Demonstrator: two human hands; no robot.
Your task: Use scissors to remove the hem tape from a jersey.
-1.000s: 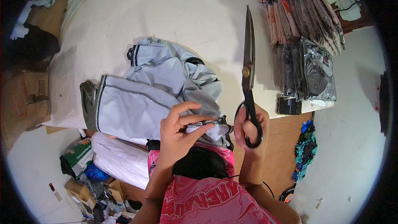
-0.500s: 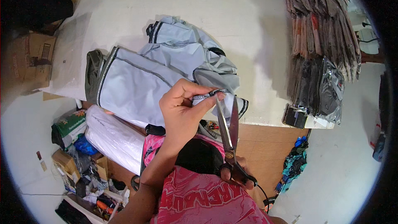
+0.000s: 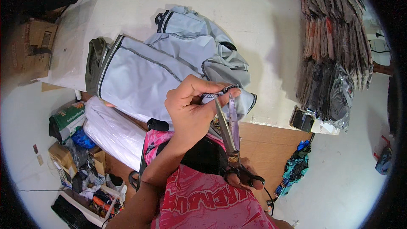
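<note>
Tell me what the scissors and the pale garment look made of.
Scissors: likely polished steel blades, from their metallic shine; black handles, plastic or coated metal, unclear. Pale garment: matt fabric, perhaps synthetic, judging by its smooth surface and soft folds.

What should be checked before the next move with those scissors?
1. Right hand holding the scissors: ok, by the handles.
2. Left hand pinching the pale garment: ok, near a dark-stitched edge.
3. Blades parted: ok, a gap shows between them.
4. Left thumb well clear of the blade tips: not ok, they look very close.
5. Anything between the blade tips: cannot tell, detail too small.
</note>
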